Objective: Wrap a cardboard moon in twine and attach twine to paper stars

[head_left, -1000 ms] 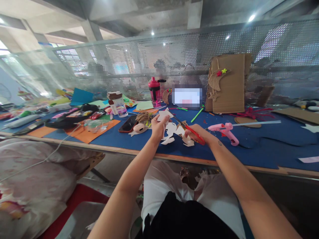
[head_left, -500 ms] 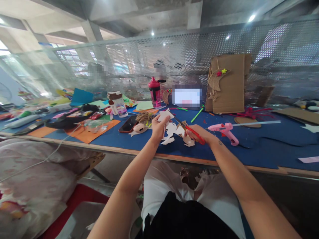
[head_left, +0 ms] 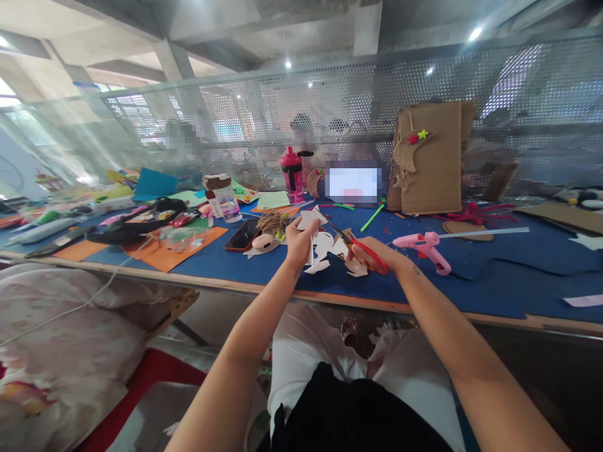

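We have a piece of white paper (head_left: 309, 218) just left of the frame's middle, pinched between the thumb and fingers of our left hand (head_left: 299, 242). Our right hand (head_left: 387, 251), right of the middle, has its fingers closed around the red handles of the scissors (head_left: 378, 260), whose blades point up and left towards the paper. We cannot tell whether the blades touch it or how wide they stand.

The likeliest trouble, we judge, is a nick: our left fingertips sit close to the blades, so a slip or a careless turn of the paper could bring skin between them. A loose pinch could let the sheet bend and spoil its edge. Below, the white scraps (head_left: 323, 245) on the blue table (head_left: 264, 271) could hide a good piece. The pink glue gun (head_left: 432, 246) lies near our right wrist; if hot, it could burn us.
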The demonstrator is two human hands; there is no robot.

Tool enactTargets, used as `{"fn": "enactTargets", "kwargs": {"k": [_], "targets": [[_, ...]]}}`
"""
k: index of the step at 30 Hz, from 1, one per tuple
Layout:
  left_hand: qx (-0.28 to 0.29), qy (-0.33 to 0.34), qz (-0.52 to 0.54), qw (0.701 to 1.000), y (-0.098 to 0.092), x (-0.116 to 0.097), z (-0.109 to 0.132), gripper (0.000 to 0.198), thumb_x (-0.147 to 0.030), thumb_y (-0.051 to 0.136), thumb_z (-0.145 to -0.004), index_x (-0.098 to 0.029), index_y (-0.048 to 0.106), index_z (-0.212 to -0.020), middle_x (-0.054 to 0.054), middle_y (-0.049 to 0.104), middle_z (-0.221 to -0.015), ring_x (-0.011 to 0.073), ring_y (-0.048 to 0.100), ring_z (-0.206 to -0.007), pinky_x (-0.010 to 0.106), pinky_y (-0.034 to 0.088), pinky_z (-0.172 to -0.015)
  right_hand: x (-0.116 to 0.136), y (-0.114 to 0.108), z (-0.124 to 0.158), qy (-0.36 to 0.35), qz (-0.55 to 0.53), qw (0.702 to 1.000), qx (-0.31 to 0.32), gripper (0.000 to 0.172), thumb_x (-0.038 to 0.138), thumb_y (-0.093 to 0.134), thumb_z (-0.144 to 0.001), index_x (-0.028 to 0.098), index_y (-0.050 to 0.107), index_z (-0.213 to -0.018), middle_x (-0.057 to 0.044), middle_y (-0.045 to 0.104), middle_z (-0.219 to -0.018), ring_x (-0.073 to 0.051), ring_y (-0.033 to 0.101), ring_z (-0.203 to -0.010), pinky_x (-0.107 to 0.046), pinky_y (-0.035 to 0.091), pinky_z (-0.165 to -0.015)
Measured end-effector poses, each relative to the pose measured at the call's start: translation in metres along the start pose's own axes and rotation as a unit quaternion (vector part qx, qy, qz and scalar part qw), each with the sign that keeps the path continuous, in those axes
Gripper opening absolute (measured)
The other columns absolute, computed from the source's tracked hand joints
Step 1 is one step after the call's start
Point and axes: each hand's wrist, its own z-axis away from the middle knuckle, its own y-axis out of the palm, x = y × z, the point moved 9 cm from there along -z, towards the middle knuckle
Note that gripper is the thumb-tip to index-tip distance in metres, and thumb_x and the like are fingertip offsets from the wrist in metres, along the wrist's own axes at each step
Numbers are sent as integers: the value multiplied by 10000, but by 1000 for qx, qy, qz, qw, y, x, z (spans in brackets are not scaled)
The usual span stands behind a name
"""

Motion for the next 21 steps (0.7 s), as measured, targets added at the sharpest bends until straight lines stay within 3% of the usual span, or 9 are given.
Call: {"fn": "enactTargets", "kwargs": {"k": [15, 21], "targets": [[-2, 10, -9, 1000, 0, -3, 1, 283, -309, 824, -606, -122, 666, -748, 10, 657, -601, 99, 586, -463, 210, 511, -523, -2, 2, -4, 27, 67, 997, 36, 501, 439, 275, -968, 139, 640, -799, -82, 634, -713, -161, 543, -616, -250, 356, -604], [-7, 10, 4, 1000, -2, -2, -1, 272, -284, 828, -607, -122, 675, -762, 12, 664, -608, 97, 590, -468, 212, 520, -531, 5, -1, -2, 6, 50, 999, 17, 517, 464, 269, -971, 146, 630, -784, -47, 566, -617, -147, 504, -558, -249, 359, -576]]}}
